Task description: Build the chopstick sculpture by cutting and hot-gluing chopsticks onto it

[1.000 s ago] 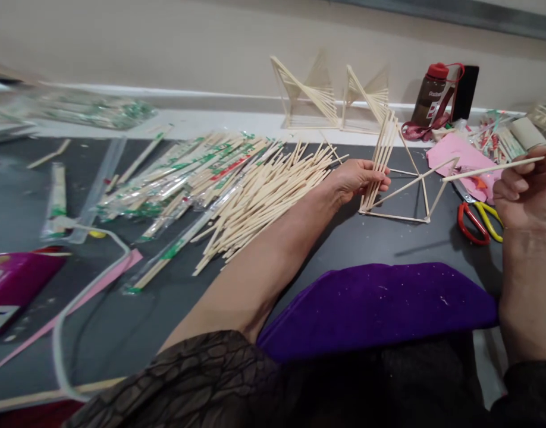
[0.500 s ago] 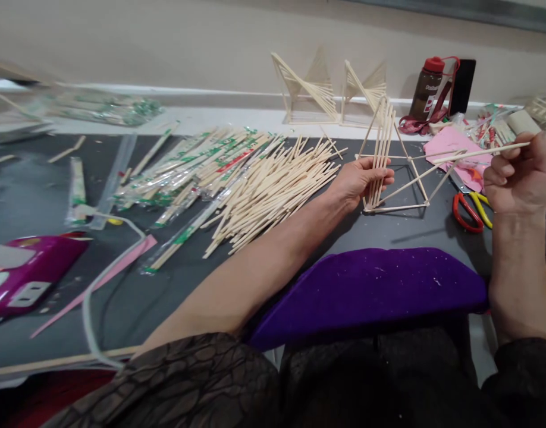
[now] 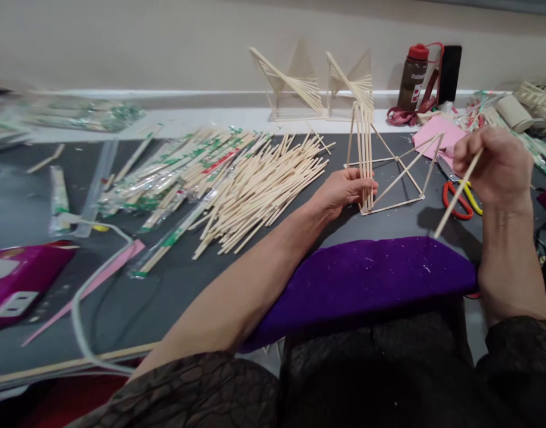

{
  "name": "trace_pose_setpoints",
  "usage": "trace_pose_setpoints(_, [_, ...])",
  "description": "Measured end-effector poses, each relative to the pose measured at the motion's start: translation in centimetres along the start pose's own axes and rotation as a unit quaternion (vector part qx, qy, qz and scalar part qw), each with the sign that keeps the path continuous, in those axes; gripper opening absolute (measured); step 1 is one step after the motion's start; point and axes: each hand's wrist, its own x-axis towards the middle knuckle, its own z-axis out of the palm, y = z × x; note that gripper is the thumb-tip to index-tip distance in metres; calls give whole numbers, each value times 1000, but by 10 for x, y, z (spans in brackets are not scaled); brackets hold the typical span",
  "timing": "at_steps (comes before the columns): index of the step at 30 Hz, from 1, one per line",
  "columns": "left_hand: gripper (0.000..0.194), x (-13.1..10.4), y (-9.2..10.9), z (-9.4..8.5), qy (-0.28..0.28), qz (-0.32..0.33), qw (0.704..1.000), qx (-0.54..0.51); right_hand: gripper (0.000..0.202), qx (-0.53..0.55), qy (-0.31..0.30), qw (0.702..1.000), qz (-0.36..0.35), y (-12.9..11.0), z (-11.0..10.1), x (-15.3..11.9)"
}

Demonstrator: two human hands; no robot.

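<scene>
My left hand (image 3: 347, 191) is closed around the near row of upright sticks on a wooden stick frame (image 3: 410, 205), which stands on the dark table. To the right, my right hand (image 3: 498, 163) is raised and closed on a single chopstick (image 3: 458, 193) that slants down to the left, apart from the frame. Left of the frame lies a large pile of loose chopsticks (image 3: 264, 190). Red and yellow handled scissors (image 3: 455, 205) lie below my right hand, partly behind the chopstick.
Wrapped chopsticks (image 3: 184, 166) lie left of the pile. Two finished-looking stick structures (image 3: 291, 86) stand against the wall, near a red-capped bottle (image 3: 413, 77). A purple cushion (image 3: 371, 279) lies along the front edge. A magenta device (image 3: 36, 279) and white cable (image 3: 77, 315) are at left.
My right hand has swung the chopstick from nearly level, over the frame, to a steep downward slant nearer me. My left hand keeps its hold. The whole view has shifted slightly.
</scene>
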Motion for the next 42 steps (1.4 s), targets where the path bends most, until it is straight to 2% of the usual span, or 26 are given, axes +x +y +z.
trace_pose_setpoints(3, [10,-1,-1,-5,-10,10,1000,25,18,-143,-73,984,78,-3,14,-17])
trace_pose_setpoints(5, [10,-2,-1,-6,-17,16,999,33,22,-276,-115,950,90,-1,26,-31])
trace_pose_setpoints(7, [10,-3,-1,-5,-19,17,999,37,21,-411,-164,894,74,6,38,-42])
trace_pose_setpoints(9, [10,-4,-1,-3,-17,21,999,42,26,-538,-205,814,71,17,48,-48])
trace_pose_setpoints(11, [10,-5,-2,-1,-14,28,998,46,39,-639,-225,731,79,28,56,-48])
trace_pose_setpoints(13, [10,-5,-3,0,-13,34,998,46,48,-682,-248,683,86,37,61,-43])
trace_pose_setpoints(14, [10,-5,-4,0,-14,36,998,46,50,-683,-261,676,89,41,64,-40])
trace_pose_setpoints(16, [10,-4,-5,-1,-19,41,998,42,45,-666,-275,686,98,49,66,-34])
trace_pose_setpoints(20, [10,-1,-6,-4,-31,46,998,31,26,-625,-250,733,91,63,64,-29])
trace_pose_setpoints(24, [12,0,-7,-6,-38,52,997,36,20,-594,-236,766,66,60,57,-32])
trace_pose_setpoints(27, [12,0,-7,-6,-40,56,997,44,16,-544,-261,794,76,36,54,-37])
trace_pose_setpoints(31, [9,-2,-8,-5,-42,57,996,50,22,-399,-312,861,46,-15,48,-51])
trace_pose_setpoints(34, [8,-1,-7,-5,-38,58,996,61,26,-354,-321,878,26,-39,36,-65])
trace_pose_setpoints(36, [6,1,-4,-7,-37,61,994,86,33,-415,-293,862,12,-39,23,-77])
trace_pose_setpoints(37, [6,0,0,-8,-38,62,991,109,35,-466,-272,842,-2,-35,16,-85])
trace_pose_setpoints(39, [8,-6,9,-12,-29,68,979,191,30,-574,-238,782,-44,-22,2,-104])
trace_pose_setpoints(40, [12,-13,14,-15,-21,77,963,256,30,-612,-230,755,-57,-14,-4,-115])
trace_pose_setpoints(41, [18,-23,19,-19,11,98,936,337,30,-636,-227,735,-64,-8,-10,-126])
trace_pose_setpoints(42, [25,-37,23,-23,34,116,894,430,32,-658,-217,717,-72,-2,-14,-136])
